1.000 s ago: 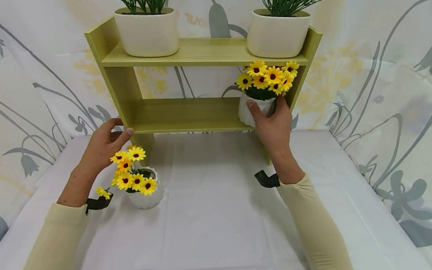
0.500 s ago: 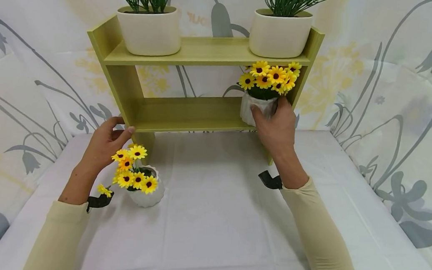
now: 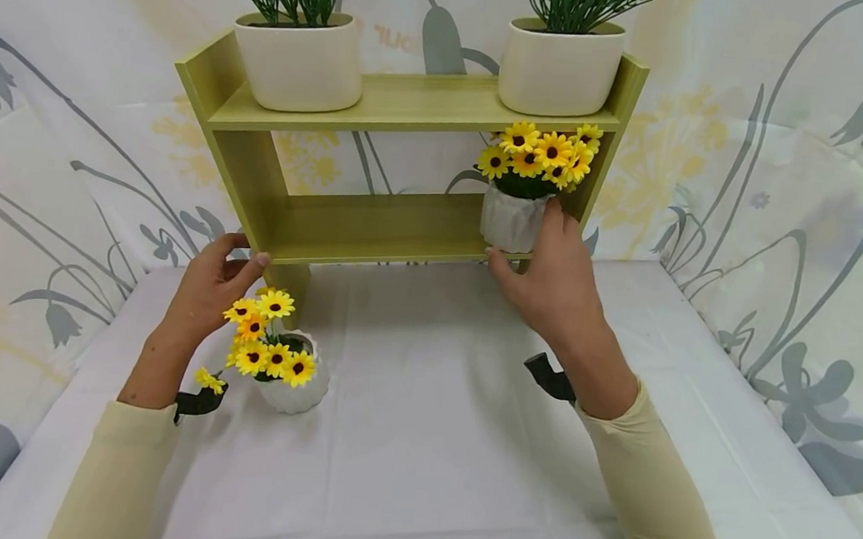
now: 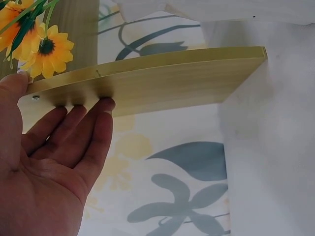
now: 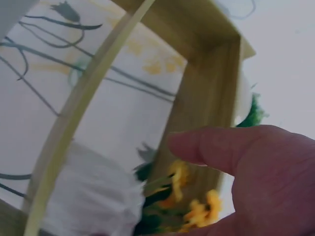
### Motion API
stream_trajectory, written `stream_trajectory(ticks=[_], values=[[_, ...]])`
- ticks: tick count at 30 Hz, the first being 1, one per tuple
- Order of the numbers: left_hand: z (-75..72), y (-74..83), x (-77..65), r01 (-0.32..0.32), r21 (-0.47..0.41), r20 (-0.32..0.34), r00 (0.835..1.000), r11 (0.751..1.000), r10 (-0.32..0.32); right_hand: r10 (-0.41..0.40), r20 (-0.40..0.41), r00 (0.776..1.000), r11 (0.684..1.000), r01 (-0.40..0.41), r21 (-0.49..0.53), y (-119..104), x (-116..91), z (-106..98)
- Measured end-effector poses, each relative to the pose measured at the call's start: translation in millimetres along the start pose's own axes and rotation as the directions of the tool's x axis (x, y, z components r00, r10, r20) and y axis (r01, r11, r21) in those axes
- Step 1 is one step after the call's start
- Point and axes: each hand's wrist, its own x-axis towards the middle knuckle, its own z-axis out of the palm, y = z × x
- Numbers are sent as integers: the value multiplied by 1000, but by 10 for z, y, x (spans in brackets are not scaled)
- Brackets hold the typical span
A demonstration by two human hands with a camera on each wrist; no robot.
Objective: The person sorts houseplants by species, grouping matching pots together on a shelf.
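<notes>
My left hand (image 3: 208, 291) holds the lower left side of the green wooden shelf (image 3: 382, 114). In the left wrist view its fingertips press the side panel (image 4: 167, 81), with the thumb at the front edge. My right hand (image 3: 554, 278) is beside a small white pot (image 3: 512, 218) of yellow artificial daisies (image 3: 548, 151), upright at the right end of the lower shelf board. Its thumb is off the pot, low near the board's front edge; the fingers are by the pot's right side, and contact is hard to tell. The right wrist view shows thumb and fingers spread apart.
Another white pot (image 3: 298, 394) with yellow daisies stands on the white tablecloth (image 3: 403, 460), close to my left wrist. Two cream planters, one at the left (image 3: 299, 66) and one at the right (image 3: 558, 71), hold green plants on the top board. A flower-patterned cloth (image 3: 753, 183) hangs behind.
My right hand has let go of the pot: its thumb has come off the front and moved down, and the wrist is lower. The pot and my left hand stay in place.
</notes>
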Motion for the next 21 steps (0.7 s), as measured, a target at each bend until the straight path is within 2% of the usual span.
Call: stream_trajectory(ticks=[6, 11, 15, 19, 21], values=[[-2, -14, 1, -11, -5, -1, 1000, 1000, 11, -87, -27, 996, 996, 87, -8, -150, -157, 100], [-4, -17, 7, -15, -2, -4, 1000, 1000, 15, -176, 9, 984, 983, 176, 46, -236, -194, 279], [-11, -24, 12, -35, 5, -4, 999, 999, 35, -251, 34, 967, 968, 249, 43, -309, -213, 509], [-17, -28, 16, -49, -1, -1, 999, 999, 49, -342, 57, 938, 940, 342, 25, -373, -254, 783], [-20, -27, 13, -50, -9, -1, 999, 999, 50, -371, 96, 924, 929, 370, 34, -405, -280, 906]])
